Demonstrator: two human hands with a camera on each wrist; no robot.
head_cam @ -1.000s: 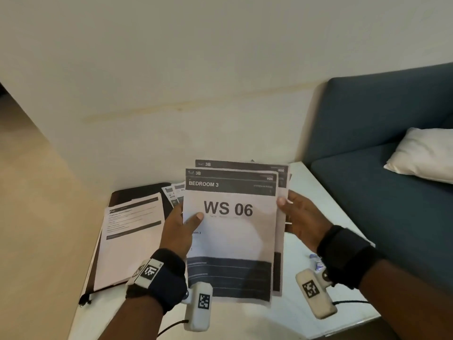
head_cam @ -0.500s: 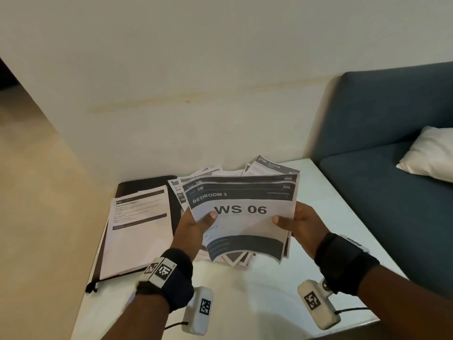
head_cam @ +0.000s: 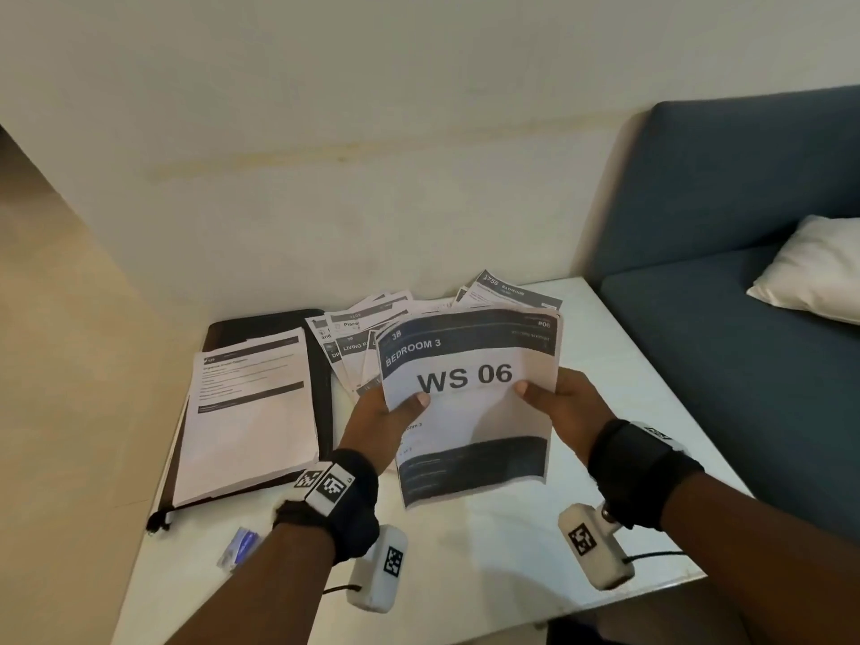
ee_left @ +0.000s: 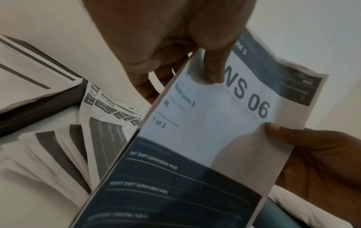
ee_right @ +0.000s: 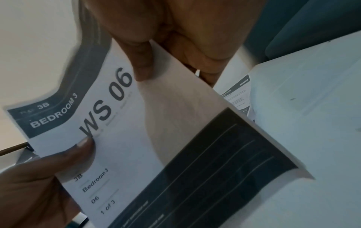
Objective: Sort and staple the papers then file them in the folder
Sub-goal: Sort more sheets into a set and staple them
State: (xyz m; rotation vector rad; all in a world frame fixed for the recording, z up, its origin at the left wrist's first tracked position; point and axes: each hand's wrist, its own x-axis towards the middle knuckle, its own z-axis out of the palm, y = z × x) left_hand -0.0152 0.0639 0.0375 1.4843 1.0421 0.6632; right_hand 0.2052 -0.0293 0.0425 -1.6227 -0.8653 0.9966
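I hold a thin set of sheets headed "BEDROOM 3 / WS 06" (head_cam: 470,398) above the white table (head_cam: 521,565). My left hand (head_cam: 388,423) pinches its left edge, thumb on top (ee_left: 213,67). My right hand (head_cam: 558,407) pinches the right edge, thumb on the front (ee_right: 143,64). The same set fills both wrist views (ee_left: 205,123) (ee_right: 156,138), marked "1 of 3". Behind it lies a fanned pile of loose papers (head_cam: 367,337). A black folder (head_cam: 321,365) lies at the left with a white printed stack (head_cam: 251,412) on it.
A small blue-and-clear object (head_cam: 239,547), maybe a staple box, lies near the table's front left. A blue sofa (head_cam: 744,318) with a white cushion (head_cam: 809,272) borders the table on the right. A cream wall (head_cam: 372,155) stands behind.
The WS 06 set has dropped from upright in front of me to a lower, flatter tilt, and the offset sheets behind it are now squared together. More of the fanned pile shows.
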